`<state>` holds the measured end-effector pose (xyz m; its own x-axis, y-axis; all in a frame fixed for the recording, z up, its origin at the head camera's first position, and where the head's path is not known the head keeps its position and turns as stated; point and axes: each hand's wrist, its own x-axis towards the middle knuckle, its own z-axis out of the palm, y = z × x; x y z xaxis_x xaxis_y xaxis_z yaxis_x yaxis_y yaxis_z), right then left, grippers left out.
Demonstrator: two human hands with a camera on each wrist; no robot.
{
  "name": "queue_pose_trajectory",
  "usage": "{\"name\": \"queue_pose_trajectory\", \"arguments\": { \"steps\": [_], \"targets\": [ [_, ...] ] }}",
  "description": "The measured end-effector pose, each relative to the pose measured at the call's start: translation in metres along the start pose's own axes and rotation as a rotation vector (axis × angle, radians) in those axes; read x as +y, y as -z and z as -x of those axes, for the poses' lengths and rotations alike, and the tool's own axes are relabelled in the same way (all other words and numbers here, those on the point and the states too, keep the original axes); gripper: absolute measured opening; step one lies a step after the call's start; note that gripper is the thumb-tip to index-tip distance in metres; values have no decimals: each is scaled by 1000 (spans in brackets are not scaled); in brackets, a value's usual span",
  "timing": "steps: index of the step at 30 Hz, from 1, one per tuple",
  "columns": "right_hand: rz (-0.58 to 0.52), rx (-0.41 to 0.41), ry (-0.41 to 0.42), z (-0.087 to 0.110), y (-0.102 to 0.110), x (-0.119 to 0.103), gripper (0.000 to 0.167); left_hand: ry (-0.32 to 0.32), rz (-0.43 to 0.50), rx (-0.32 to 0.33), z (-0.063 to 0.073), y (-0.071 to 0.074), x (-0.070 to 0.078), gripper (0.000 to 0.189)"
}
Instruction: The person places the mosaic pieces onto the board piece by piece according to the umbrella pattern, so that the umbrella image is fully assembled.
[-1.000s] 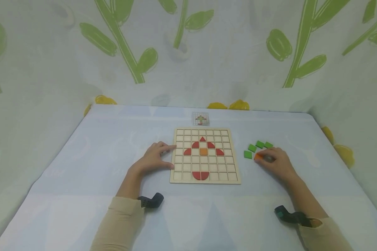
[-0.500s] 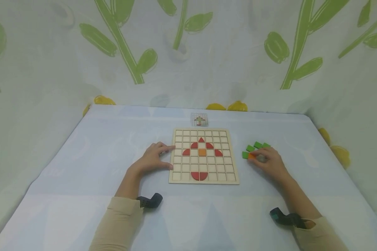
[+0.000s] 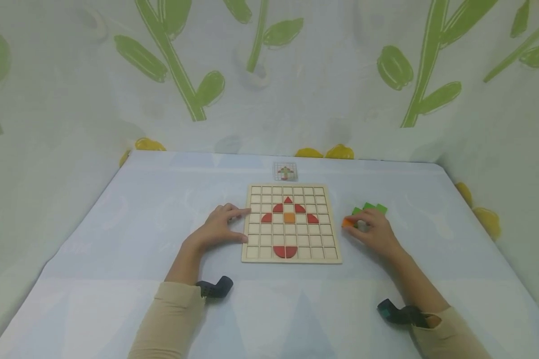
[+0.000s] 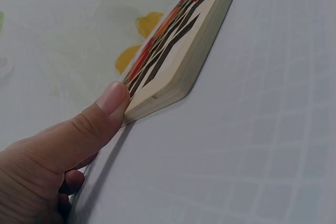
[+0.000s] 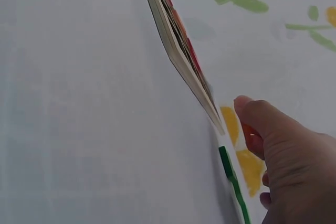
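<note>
As far as can be judged from the layout, well under way but unfinished. Nearest, wears beige sleeves (image 3: 172,319) and a black device (image 3: 217,287) on each wrist. Next, on the near row of the wooden board (image 3: 304,240), displays two red quarter-rounds (image 3: 279,252) side by side, apparently done. Touches the board's left edge with left hand (image 3: 217,227), thumb and forefinger well apart, gripping nothing. With right hand (image 3: 376,232), just off the board's right side, pinches an orange tile (image 3: 347,223) between thumb and fingers; lifted or resting, cannot tell; so left to place. Up the board's middle, displays an orange square (image 3: 289,217) seated in a cell, with outer red pieces (image 3: 266,218) one bare cell away on each side; farther, inner red pieces (image 3: 277,208); then a red triangle (image 3: 288,200). Leaves cells bare between these and below the orange square, presumably to be filled. Beyond right hand, keeps green tiles (image 3: 369,205) loose on the table (image 3: 305,309), at least three visible, with none on the board: all left. Farthest, past the board, offers a small card (image 3: 285,171) with a red and green pattern, too small to check by cell.
</note>
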<state>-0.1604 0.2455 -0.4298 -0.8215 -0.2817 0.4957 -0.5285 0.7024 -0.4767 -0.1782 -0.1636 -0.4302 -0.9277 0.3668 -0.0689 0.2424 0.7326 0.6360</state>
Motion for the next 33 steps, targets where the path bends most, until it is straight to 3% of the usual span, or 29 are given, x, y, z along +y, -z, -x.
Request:
{"name": "queue_pose_trajectory", "arguments": {
  "steps": [7, 17, 33],
  "targets": [
    [-83, 1, 92, -5, -11, -5, 25, 1, 4, 3, -1, -2, -1, 80],
    [-110, -19, 108, -13, -20, -21, 26, -23, -5, 2, -3, 0, 2, 80],
    [-148, -133, 101, -26, -39, -45, 26, -26, -3, 8, 1, 1, 1, 79]
  ]
}}
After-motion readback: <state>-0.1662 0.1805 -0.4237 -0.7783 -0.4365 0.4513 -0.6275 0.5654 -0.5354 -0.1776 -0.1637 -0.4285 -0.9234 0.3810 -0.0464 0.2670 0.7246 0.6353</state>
